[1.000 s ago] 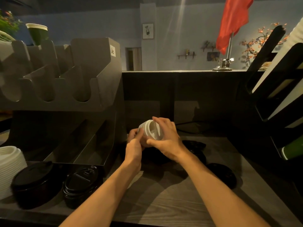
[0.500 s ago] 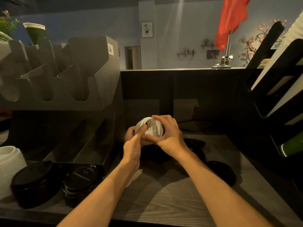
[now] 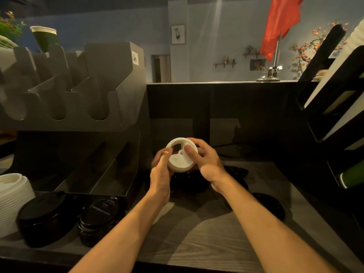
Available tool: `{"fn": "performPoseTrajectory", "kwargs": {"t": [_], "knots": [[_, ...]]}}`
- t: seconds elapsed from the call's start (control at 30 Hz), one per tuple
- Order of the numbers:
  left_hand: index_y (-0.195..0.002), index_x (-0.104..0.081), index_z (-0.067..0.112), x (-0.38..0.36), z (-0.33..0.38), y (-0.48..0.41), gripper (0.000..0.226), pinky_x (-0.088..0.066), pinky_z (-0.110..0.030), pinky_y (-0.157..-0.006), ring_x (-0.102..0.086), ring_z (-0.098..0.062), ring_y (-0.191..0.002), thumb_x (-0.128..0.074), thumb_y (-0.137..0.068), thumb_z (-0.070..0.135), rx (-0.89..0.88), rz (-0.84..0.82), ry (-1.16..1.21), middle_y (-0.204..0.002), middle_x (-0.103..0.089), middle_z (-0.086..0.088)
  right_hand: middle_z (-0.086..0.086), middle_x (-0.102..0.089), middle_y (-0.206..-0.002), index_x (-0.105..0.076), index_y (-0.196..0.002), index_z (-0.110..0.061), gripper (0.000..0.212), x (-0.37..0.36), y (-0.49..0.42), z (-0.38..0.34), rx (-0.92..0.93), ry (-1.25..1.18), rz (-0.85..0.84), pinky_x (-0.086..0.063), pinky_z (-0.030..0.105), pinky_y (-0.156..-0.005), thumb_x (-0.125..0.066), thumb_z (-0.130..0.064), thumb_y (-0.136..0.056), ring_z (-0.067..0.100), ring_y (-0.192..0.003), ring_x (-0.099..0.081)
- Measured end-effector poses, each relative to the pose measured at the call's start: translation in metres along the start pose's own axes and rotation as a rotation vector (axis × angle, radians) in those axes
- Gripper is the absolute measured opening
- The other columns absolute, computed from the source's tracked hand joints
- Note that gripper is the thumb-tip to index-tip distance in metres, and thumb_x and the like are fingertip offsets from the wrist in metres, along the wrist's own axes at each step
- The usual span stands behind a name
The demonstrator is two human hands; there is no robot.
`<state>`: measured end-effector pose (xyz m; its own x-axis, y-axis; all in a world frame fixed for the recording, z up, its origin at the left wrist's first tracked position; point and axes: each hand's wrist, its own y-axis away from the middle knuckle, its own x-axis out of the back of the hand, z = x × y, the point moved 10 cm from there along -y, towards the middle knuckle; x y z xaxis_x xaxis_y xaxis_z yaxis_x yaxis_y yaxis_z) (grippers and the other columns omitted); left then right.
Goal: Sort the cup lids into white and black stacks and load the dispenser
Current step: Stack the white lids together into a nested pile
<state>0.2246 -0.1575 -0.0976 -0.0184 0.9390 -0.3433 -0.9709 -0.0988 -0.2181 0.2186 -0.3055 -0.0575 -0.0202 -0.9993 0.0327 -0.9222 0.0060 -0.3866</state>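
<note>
Both hands hold a small stack of white lids (image 3: 179,156) above the counter, its top face turned toward me. My left hand (image 3: 161,170) grips it from the left with the thumb on the rim. My right hand (image 3: 204,160) grips it from the right, thumb on the top face. Loose black lids (image 3: 268,205) lie on the counter under and right of my hands. A tall white lid stack (image 3: 11,201) and two black lid stacks (image 3: 42,217) (image 3: 99,217) stand at the left. The black dispenser (image 3: 78,107) rises behind them.
A green paper cup (image 3: 46,39) sits on top of the dispenser. A black rack (image 3: 334,107) with cups lines the right side. A dark partition wall (image 3: 216,107) closes the back of the grey wooden counter (image 3: 197,243).
Both hands have tilted the white lids, so the top face now points toward me rather than sideways. The hands stayed at about the same spot.
</note>
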Motion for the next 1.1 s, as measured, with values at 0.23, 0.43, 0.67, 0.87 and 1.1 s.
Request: {"fn": "performPoseTrajectory", "kwargs": {"t": [0.23, 0.43, 0.67, 0.87, 1.1], "knots": [[-0.131, -0.058, 0.024, -0.004, 0.006, 0.003, 0.047, -0.057, -0.039, -0.099, -0.068, -0.023, -0.111, -0.076, -0.088, 0.03, -0.034, -0.037, -0.098, -0.12, -0.069, -0.003, 0.0, -0.069, -0.106, -0.06, -0.126, -0.017, 0.036, 0.012, 0.003, -0.004, -0.017, -0.107, 0.09, -0.055, 0.018, -0.068, -0.066, -0.034, -0.095, 0.01, -0.09, -0.069], [-0.133, -0.062, 0.025, -0.001, 0.022, 0.017, 0.065, -0.053, -0.047, -0.105, -0.067, -0.025, -0.114, -0.073, -0.073, 0.049, -0.058, -0.043, -0.142, -0.12, -0.071, -0.007, -0.006, -0.068, -0.102, -0.059, -0.128, -0.02, 0.034, 0.006, 0.013, -0.023, -0.062, -0.035, 0.05, -0.053, 0.014, -0.06, -0.067, -0.028, -0.096, 0.005, -0.085, -0.067], [-0.134, -0.059, 0.021, -0.009, 0.051, 0.038, 0.06, -0.057, -0.047, -0.098, -0.067, -0.023, -0.11, -0.063, -0.082, 0.049, -0.14, -0.045, -0.186, -0.12, -0.068, -0.005, -0.005, -0.063, -0.122, -0.054, -0.131, -0.031, 0.039, -0.001, 0.052, -0.032, -0.019, 0.004, 0.103, -0.056, 0.022, -0.083, -0.067, -0.035, -0.095, 0.014, -0.112, -0.063], [-0.123, -0.066, 0.017, 0.003, 0.092, 0.054, 0.05, -0.053, -0.025, -0.08, -0.067, -0.012, -0.099, -0.059, -0.082, 0.045, -0.219, -0.074, -0.122, -0.112, -0.069, 0.0, -0.021, -0.035, -0.147, -0.03, -0.152, -0.04, 0.093, -0.033, 0.067, -0.072, 0.165, 0.398, -0.142, -0.039, 0.018, -0.104, -0.086, -0.033, -0.078, -0.003, -0.132, -0.039], [-0.131, -0.061, 0.023, 0.07, 0.128, 0.066, 0.049, -0.053, -0.019, -0.081, -0.065, -0.01, -0.109, -0.057, -0.089, 0.049, -0.313, -0.04, -0.213, -0.119, -0.067, 0.005, -0.019, -0.044, -0.143, -0.034, -0.15, -0.037, 0.096, -0.103, 0.074, -0.103, 0.308, 0.52, -0.136, -0.048, 0.034, -0.107, -0.089, -0.044, -0.071, 0.002, -0.129, -0.047]]}}
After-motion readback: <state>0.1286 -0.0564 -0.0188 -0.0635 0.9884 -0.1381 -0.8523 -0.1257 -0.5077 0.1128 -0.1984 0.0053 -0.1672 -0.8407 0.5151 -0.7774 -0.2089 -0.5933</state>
